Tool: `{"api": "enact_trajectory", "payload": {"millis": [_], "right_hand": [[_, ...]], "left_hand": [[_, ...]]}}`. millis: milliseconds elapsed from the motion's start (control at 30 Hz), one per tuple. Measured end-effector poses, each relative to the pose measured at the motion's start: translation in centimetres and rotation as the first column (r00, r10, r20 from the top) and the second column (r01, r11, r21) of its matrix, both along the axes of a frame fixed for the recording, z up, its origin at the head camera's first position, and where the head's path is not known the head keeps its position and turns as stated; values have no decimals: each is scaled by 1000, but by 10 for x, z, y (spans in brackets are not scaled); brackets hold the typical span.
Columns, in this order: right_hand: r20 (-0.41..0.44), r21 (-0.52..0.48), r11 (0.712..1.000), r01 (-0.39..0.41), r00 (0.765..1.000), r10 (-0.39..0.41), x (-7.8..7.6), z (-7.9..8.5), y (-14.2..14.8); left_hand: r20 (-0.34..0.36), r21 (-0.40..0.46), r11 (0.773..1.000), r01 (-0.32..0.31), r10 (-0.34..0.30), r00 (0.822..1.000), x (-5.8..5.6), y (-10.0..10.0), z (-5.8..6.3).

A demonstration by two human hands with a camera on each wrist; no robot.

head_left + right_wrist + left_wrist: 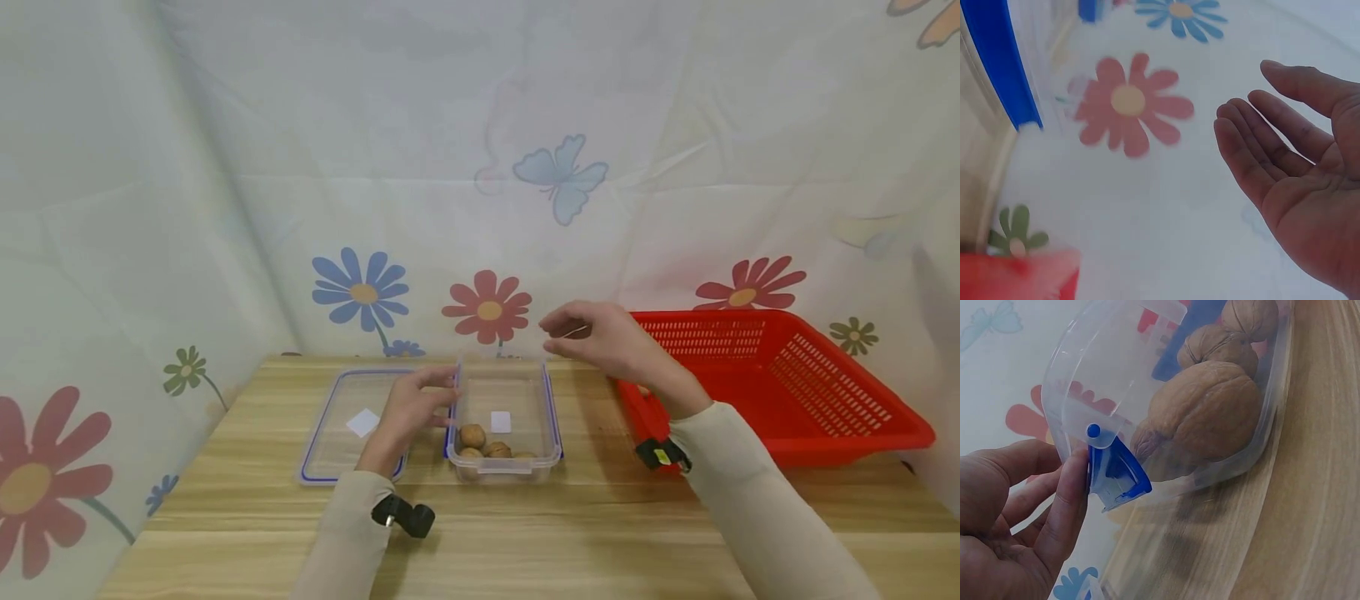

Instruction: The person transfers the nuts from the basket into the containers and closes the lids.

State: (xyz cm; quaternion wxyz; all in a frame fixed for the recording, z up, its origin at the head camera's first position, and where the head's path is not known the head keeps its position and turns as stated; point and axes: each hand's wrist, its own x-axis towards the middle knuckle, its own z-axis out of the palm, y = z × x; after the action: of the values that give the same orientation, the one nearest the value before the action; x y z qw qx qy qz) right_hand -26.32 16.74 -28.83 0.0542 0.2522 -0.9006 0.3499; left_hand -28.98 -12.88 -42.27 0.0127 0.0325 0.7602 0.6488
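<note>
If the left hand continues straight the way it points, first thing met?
Left hand would meet the box, likely near its blue clip; fingertips appear right there, exact contact unclear.

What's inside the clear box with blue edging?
Walnuts lie in the near end of the clear box, some partly hidden behind its front rim; their number is unclear. A white square shows too; I can't tell whether it's inside or underneath.
</note>
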Motion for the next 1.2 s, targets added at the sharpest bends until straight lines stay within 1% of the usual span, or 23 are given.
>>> {"api": "enact_trajectory", "payload": {"millis": [100,267,467,633,833,967,1200], "right_hand": [[-1,-14,1000,14,1000,-14,-4,7,14],[-3,9,1000,25,1000,-25,-11,12,35],[49,27,997,70,996,-71,-21,11,61],[102,28,992,120,987,-122,-29,8,83],[122,36,988,147,981,-151,-38,0,107],[145,56,986,157,976,-164,-45,-7,120],[196,106,984,147,967,-165,-55,-24,138]], "left_hand": [[0,-6,1000,-5,5,1000,0,-1,-1],[-5,-1,1000,1,-1,1000,-1,-1,-1],[-1,-8,1000,-1,1,1000,0,-1,0],[-1,-1,1000,-1,1,1000,0,0,0],[0,-12,1000,-9,9,1000,1,0,0],[-5,4,1000,-2,2,1000,1,-1,-1],[-11,16,1000,4,-4,1000,1,-1,-1]]}}
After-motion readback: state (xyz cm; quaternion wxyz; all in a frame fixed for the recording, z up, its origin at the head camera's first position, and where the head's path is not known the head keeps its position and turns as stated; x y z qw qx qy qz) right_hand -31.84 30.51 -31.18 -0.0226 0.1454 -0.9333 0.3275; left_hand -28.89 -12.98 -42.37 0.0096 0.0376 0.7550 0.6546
